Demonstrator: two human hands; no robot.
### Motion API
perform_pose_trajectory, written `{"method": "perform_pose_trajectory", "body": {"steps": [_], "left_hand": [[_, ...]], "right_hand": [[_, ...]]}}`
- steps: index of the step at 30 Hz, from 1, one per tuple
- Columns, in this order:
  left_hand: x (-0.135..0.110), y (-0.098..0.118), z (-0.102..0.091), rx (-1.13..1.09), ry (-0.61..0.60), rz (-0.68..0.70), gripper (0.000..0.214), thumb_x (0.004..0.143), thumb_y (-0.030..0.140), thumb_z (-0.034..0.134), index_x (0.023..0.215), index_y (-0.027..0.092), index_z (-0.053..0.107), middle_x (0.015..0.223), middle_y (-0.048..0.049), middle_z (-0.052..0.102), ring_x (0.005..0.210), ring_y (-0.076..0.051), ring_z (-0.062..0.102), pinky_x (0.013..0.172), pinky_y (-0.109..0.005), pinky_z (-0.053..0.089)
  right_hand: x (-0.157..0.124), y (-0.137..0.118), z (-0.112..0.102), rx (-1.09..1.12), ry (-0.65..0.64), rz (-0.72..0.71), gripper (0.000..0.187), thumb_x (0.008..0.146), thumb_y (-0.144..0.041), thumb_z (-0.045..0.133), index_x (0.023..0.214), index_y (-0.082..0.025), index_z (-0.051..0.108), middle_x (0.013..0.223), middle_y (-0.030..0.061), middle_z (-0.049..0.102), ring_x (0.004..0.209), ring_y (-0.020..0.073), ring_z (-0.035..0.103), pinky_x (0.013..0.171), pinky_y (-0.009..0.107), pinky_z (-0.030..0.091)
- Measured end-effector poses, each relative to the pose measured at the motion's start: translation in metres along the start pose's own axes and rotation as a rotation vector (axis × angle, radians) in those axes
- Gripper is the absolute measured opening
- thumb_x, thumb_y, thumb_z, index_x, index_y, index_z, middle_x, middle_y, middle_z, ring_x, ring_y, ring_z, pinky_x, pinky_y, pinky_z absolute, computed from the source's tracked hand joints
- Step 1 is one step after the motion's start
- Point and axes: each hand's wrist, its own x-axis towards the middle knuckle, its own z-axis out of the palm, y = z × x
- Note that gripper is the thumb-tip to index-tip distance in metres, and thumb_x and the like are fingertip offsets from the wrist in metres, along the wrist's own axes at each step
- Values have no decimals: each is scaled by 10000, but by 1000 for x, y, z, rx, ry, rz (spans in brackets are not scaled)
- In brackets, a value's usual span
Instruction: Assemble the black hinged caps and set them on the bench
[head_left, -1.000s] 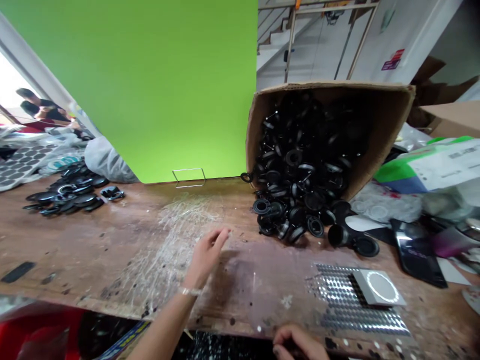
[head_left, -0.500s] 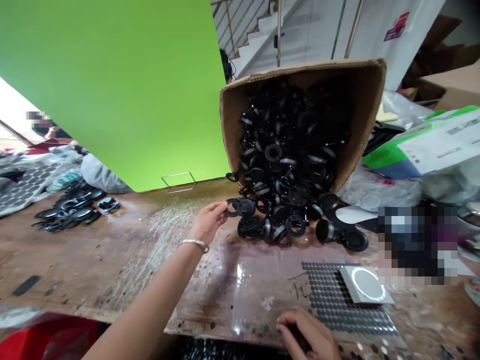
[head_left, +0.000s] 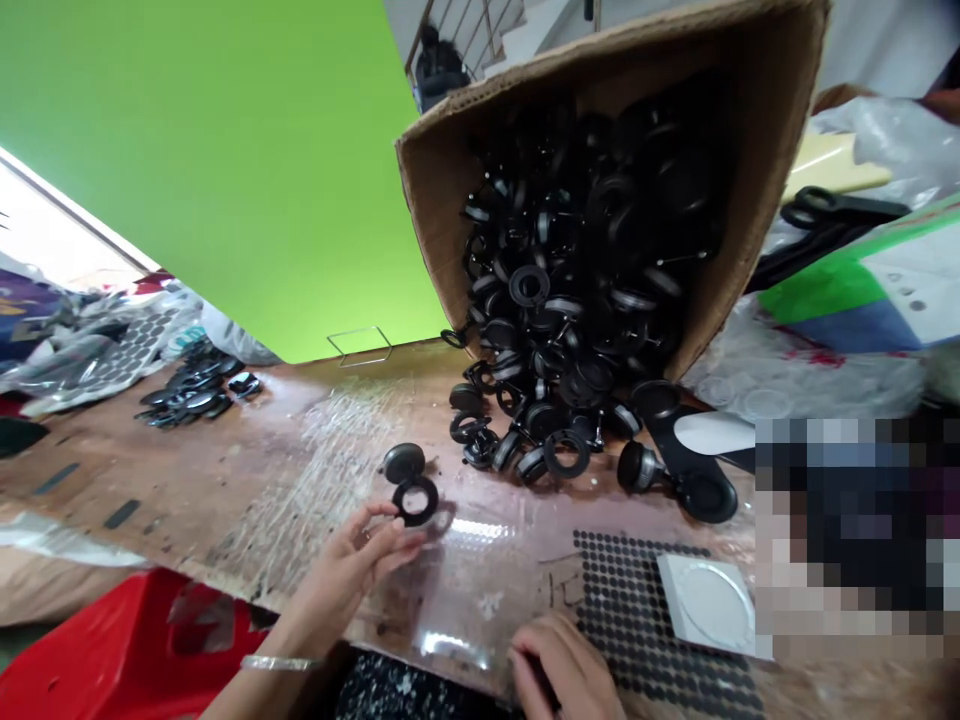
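head view: our left hand [head_left: 356,562] pinches one black part [head_left: 412,482]; our right hand [head_left: 566,665] curls fingers, on what we cannot tell; far, one carton [head_left: 435,185].

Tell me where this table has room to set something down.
The widest mostly bare patch of table lies between the dark pile and the left hand. A smaller one sits between the held black part and dotted sheet. It's crowded at the carton, where black parts spill out.
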Motion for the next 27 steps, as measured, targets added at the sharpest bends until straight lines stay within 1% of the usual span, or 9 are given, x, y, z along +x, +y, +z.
{"method": "perform_pose_trajectory", "body": {"steps": [3, 6, 9, 11, 13, 18, 23, 25, 27], "left_hand": [[-5, -2, -5, 346, -132, -26, 361, 713, 457, 774, 872, 173, 619, 831, -65, 743, 714, -218, 724, 630, -297, 588], [8, 8, -13, 652, -15, 215, 379, 781, 551, 657, 773, 174, 619, 677, -28, 685, 522, -159, 624, 482, -258, 502], [34, 23, -12, 761, 142, 506, 353, 807, 519, 631, 932, 190, 641, 907, -56, 706, 767, -195, 668, 715, -312, 544], [55, 28, -6, 746, 90, 579, 441, 786, 499, 656, 1113, 205, 624, 1178, -94, 658, 1018, -242, 640, 908, -379, 503], [74, 27, 3, 715, -3, 552, 576, 711, 482, 728, 1208, 218, 604, 1295, -113, 608, 1156, -290, 576, 987, -439, 452], [96, 10, 6, 616, -131, 486, 350, 611, 453, 802, 838, 199, 724, 997, -91, 727, 1032, -296, 635, 1036, -453, 409], [74, 1, -6, 354, -83, 424, 380, 772, 532, 653, 932, 188, 650, 1008, -84, 712, 992, -267, 656, 960, -460, 485], [57, 4, -9, 173, -115, 317, 367, 807, 516, 627, 978, 192, 618, 1024, -81, 706, 967, -274, 672, 858, -470, 550], [41, 9, -11, -123, -184, 108, 319, 804, 414, 677, 1020, 188, 613, 1084, -94, 691, 984, -293, 673, 843, -498, 564]], "right_hand": [[-1, -1, -2, -49, 56, -37, 176, 861, -50, 480, 916, -197, 559, 753, 35, 610, 696, 162, 605, 709, 280, 502], [0, -1, -5, -32, 56, -22, 176, 868, -51, 482, 929, -196, 562, 762, 41, 611, 717, 167, 613, 721, 287, 509], [3, -1, -12, 34, -22, -42, 176, 874, -47, 476, 934, -194, 554, 730, 29, 585, 682, 154, 579, 674, 279, 501], [7, -2, -17, 57, -91, -71, 171, 875, -48, 477, 932, -192, 548, 730, 26, 577, 677, 151, 567, 653, 272, 494], [10, -4, -21, 58, -134, -88, 163, 880, -51, 469, 914, -192, 542, 727, 27, 571, 671, 152, 562, 632, 268, 486], [11, -12, -19, 21, -199, -93, 162, 872, -45, 481, 921, -194, 521, 756, 33, 577, 699, 156, 563, 641, 271, 482], [12, -22, -32, 31, -127, -25, 200, 878, -53, 497, 1010, -201, 528, 865, 48, 604, 811, 162, 591, 731, 278, 496], [15, -23, -47, -46, -57, 79, 158, 892, -95, 513, 995, -209, 548, 912, 51, 616, 868, 170, 601, 783, 288, 492], [19, -21, -64, -176, 3, 246, 79, 908, -171, 533, 958, -217, 572, 926, 44, 629, 876, 174, 609, 798, 289, 486]]}}
